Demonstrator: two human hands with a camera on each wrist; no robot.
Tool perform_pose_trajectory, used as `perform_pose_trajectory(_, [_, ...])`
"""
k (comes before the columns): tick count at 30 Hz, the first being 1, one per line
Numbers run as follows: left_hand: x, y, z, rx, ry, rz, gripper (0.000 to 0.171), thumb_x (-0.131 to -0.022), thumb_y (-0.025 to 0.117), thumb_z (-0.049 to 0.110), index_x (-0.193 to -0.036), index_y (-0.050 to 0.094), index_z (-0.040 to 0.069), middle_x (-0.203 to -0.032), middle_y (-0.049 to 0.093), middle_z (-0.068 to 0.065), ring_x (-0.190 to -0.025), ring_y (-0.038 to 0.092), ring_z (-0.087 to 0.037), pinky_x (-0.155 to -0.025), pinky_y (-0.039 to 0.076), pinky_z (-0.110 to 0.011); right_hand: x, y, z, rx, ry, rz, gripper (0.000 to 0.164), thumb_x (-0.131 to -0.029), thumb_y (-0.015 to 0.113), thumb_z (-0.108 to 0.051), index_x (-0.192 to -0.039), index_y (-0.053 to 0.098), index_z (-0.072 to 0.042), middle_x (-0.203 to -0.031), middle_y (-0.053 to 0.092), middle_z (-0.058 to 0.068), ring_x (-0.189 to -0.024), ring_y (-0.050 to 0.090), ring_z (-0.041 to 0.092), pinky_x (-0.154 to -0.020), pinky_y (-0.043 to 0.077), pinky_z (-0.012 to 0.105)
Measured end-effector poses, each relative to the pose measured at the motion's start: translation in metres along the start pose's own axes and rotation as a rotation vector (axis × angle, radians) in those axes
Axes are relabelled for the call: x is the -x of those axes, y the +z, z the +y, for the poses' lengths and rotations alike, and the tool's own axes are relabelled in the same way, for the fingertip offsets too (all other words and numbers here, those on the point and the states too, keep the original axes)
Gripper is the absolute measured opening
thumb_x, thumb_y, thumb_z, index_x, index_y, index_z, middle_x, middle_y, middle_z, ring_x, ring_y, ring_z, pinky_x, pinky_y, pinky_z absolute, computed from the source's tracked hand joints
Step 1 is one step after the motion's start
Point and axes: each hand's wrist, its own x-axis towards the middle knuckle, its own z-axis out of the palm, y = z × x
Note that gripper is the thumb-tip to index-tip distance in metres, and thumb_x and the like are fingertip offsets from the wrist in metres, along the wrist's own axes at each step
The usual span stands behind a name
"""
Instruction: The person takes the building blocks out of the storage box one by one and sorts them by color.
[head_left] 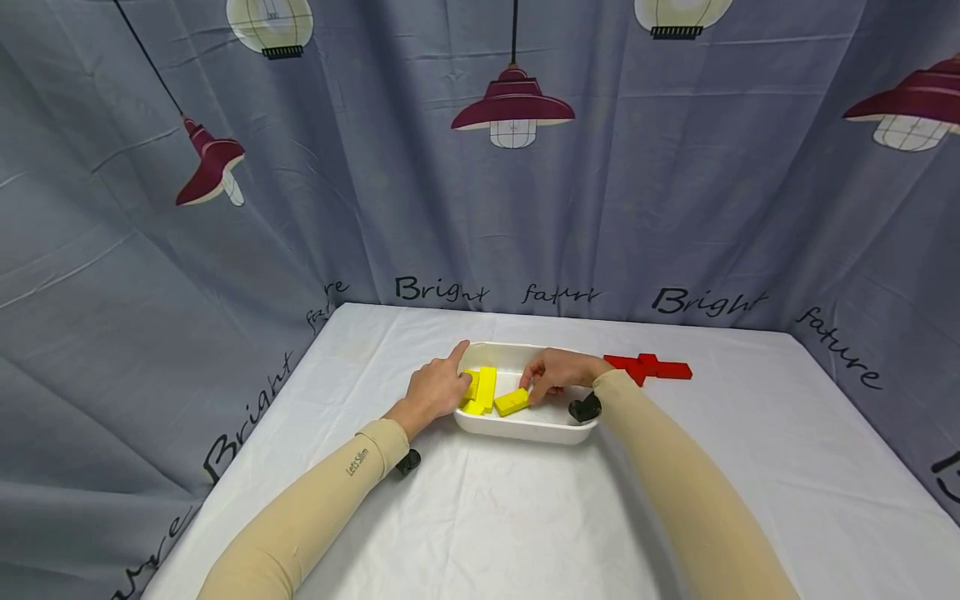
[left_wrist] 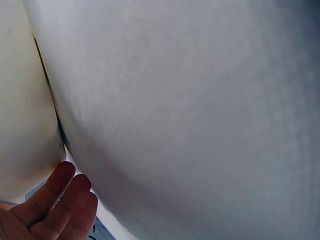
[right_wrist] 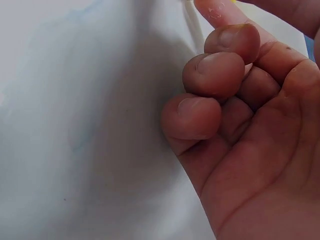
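Note:
A white plastic tray (head_left: 517, 429) sits on the table with several yellow blocks (head_left: 487, 385) in its left part. My left hand (head_left: 433, 390) holds the tray's left wall, index finger straight along the rim and thumb over the inner side. The left wrist view has its other fingers (left_wrist: 80, 192) against the pale outer wall. Inside the tray, my right hand (head_left: 564, 371) pinches one yellow block (head_left: 512, 402) between thumb and index finger. Its remaining fingers (right_wrist: 212, 75) are curled into the palm in the right wrist view, where the block is almost wholly hidden.
Red blocks (head_left: 660, 368) lie in a cross-like group on the white tablecloth (head_left: 517, 517), right of the tray and partly behind the right wrist. A grey-blue curtain (head_left: 420, 200) with printed lamps hangs behind the table. Black wrist cameras (head_left: 585, 408) sit under both wrists.

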Motion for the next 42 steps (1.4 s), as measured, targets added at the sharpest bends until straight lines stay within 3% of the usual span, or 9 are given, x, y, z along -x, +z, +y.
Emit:
perform_pose_trajectory(12, [0.001, -0.001, 0.000, 0.009, 0.005, 0.004, 0.063, -0.099, 0.046, 0.032, -0.159, 0.029, 0.025, -0.094, 0.071, -0.011, -0.070, 0.059, -0.025, -0.066, 0.050, -0.042, 0.008, -0.002, -0.011, 0.071, -0.036, 0.019, 0.025, -0.078, 0.084, -0.015, -0.100, 0.073, -0.011, -0.065, 0.052, -0.003, -0.057, 0.042, 0.014, -0.055, 0.034, 0.025])
perform_pose_trajectory(21, [0.001, 0.001, -0.001, 0.006, 0.006, 0.001, 0.064, -0.099, 0.045, 0.033, -0.159, 0.029, 0.025, -0.080, 0.065, -0.005, -0.070, 0.058, -0.024, -0.064, 0.048, -0.040, 0.022, -0.012, -0.016, 0.132, -0.059, 0.050, 0.023, -0.081, 0.082, -0.021, -0.100, 0.074, -0.013, -0.062, 0.048, -0.002, -0.058, 0.041, 0.014, -0.059, 0.033, 0.026])
perform_pose_trajectory(28, [0.000, 0.000, -0.001, 0.014, 0.004, -0.007, 0.064, -0.099, 0.045, 0.033, -0.160, 0.028, 0.025, -0.071, 0.061, -0.003, -0.068, 0.058, -0.024, -0.064, 0.047, -0.039, 0.042, -0.024, -0.018, 0.197, -0.075, 0.148, 0.023, -0.081, 0.082, -0.026, -0.101, 0.075, -0.017, -0.066, 0.050, -0.001, -0.069, 0.046, 0.015, -0.067, 0.033, 0.030])
perform_pose_trajectory(42, [0.001, -0.002, 0.000, 0.019, -0.005, -0.009, 0.064, -0.099, 0.045, 0.032, -0.160, 0.028, 0.024, -0.075, 0.062, -0.004, -0.069, 0.058, -0.025, -0.065, 0.047, -0.040, 0.080, -0.037, -0.007, 0.202, -0.057, 0.266, 0.027, -0.082, 0.082, -0.030, -0.103, 0.074, -0.016, -0.069, 0.051, 0.001, -0.069, 0.047, 0.017, -0.070, 0.038, 0.032])
